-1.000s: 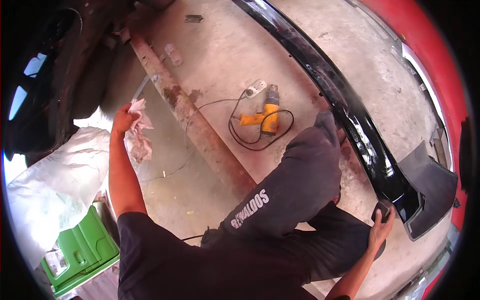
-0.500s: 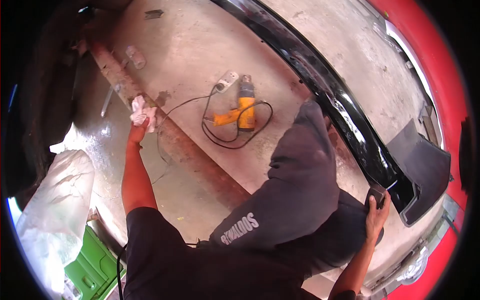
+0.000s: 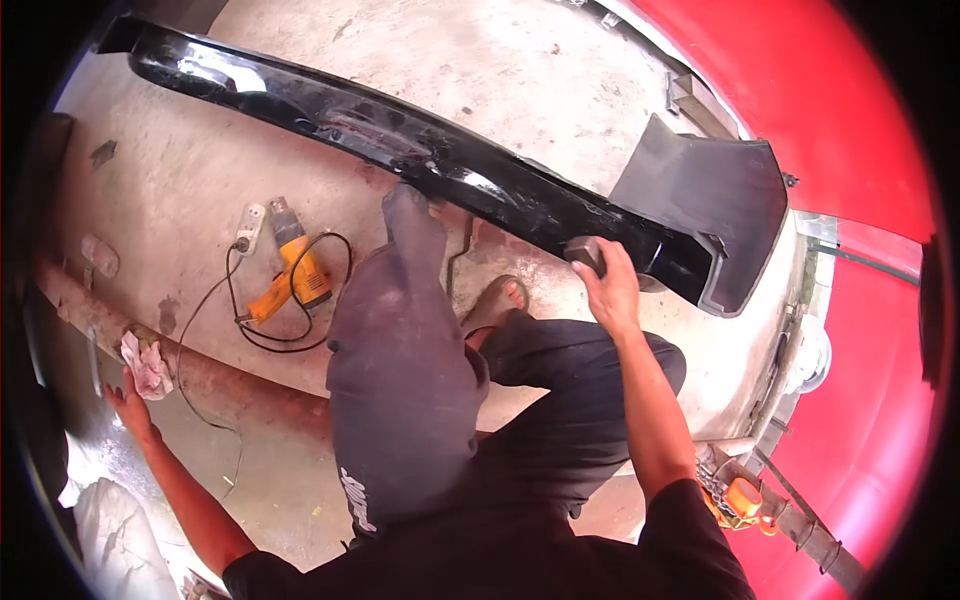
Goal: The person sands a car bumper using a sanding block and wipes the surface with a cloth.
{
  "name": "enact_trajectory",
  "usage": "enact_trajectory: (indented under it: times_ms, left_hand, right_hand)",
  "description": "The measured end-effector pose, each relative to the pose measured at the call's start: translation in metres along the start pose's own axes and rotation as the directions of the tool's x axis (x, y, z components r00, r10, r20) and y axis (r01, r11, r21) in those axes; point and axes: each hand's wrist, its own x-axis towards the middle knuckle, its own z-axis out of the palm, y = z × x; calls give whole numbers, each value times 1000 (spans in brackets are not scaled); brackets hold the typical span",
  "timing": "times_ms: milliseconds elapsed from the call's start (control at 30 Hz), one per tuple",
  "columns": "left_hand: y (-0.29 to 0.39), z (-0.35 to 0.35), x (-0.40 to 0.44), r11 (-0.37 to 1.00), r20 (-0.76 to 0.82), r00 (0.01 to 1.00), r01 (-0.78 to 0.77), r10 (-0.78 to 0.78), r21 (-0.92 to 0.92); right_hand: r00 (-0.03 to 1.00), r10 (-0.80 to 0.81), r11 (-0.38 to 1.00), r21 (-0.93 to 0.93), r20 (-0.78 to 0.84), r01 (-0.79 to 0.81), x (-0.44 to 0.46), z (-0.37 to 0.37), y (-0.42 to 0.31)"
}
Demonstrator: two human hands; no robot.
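Observation:
My right hand [image 3: 612,285] is closed round a small dark block [image 3: 585,256], which sits against the near edge of a long, glossy black panel [image 3: 480,185]. Its contact face is hidden, so I cannot tell its exact kind. My left hand [image 3: 130,405] has its fingers apart, just below a crumpled, pinkish-white cloth [image 3: 147,367]. That cloth lies on a rusty beam [image 3: 240,385] on the floor. A dark grey flap [image 3: 705,190] adjoins the panel's right end.
A yellow heat gun [image 3: 300,272] lies on the concrete floor with its looped black cable, beside a white power strip [image 3: 250,230]. Red bodywork [image 3: 860,370] curves along the right. An orange chain hoist [image 3: 742,497] hangs at lower right. A whitish plastic bag [image 3: 118,540] is at lower left.
The view has swung to the right. My left hand has let go of the cloth, leaving it on the beam. My right hand has brought the dark block to the panel's near edge.

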Motion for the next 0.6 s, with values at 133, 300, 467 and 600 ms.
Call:
enact_trajectory:
  times_ms: [133,300,467,600]
  left_hand:
    - [56,31,-36,991,166,977,-124,132,-56]
    - [142,84,-144,926,396,837,-340,377,-162]
    - [201,133,-227,890,581,674,-330,456,-315]
    - [228,155,-268,862,595,625,-329,505,-385]
  right_hand:
    - [1000,-6,998,-60,11,6,18,16,8]
    - [1000,-3,997,-73,26,4,29,22,15]
    - [984,-78,995,-43,161,86,53,34,-5]
    - [973,-125,992,11,195,125,75,46,-34]
